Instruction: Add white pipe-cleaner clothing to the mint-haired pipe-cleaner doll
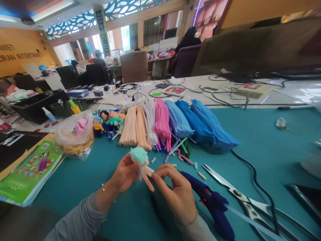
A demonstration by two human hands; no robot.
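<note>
The person's left hand grasps a small fuzzy doll from its side, with fingers and thumb closed around it, and holds it tilted above the teal mat. The doll has mint-green hair, a white middle and beige limbs, one leg slanting down to the right. The right hand is at the doll's other side, thumb and forefinger drawn together at the arm; whether they clasp the arm or only touch it, one cannot tell. A thin bracelet circles the left wrist, below a grey sleeve.

Just beside the right hand lies a dark blue glue gun, with a small red light on its body and a pale glue stick running out behind. Large metal scissors lie to the right of it, blades pointing away from the person, near a black cord.

Beyond the hands, bundles of fuzzy sticks stretch in a row: beige, white, pink, light blue and deeper blue. Short cut pieces lie scattered in front of them. At the left end of the row sits a cluster of small dolls, then a clear plastic bag, and nearer the person a green book with a purple object on it
</note>
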